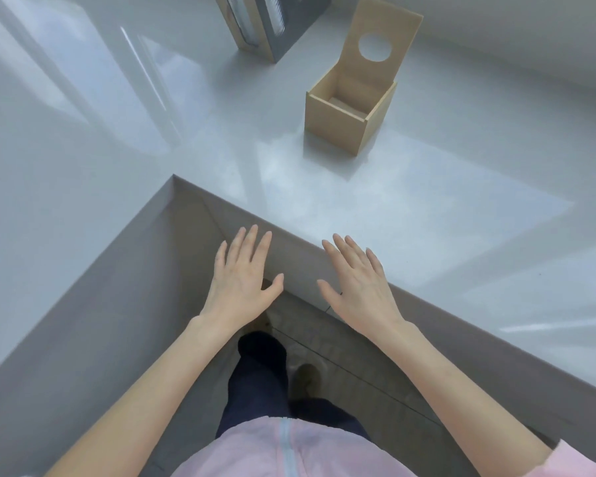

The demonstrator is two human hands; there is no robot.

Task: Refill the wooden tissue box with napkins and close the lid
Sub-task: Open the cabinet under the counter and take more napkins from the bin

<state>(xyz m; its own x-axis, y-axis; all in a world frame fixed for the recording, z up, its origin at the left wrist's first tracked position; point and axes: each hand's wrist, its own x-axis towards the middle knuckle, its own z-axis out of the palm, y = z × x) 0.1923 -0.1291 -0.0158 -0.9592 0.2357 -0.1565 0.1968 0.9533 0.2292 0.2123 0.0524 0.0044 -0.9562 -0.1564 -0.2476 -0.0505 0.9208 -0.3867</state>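
The wooden tissue box (338,123) stands on the glossy grey counter (117,166), upper right of centre. Its hinged lid (382,36), with a round hole, is raised upright behind the box. The inside looks empty. My left hand (243,277) and my right hand (356,280) hover flat, palms down, fingers spread, near the counter's inner corner edge, well short of the box. Neither hand holds anything. Napkins are possibly those pale stacks in the dark holder (272,25) at the top edge, left of the box.
The counter is L-shaped and wraps around me; its inner corner (174,177) lies left of my hands. Below are the floor, my dark trousers and pink top. A pale wall runs along the counter's far right side.
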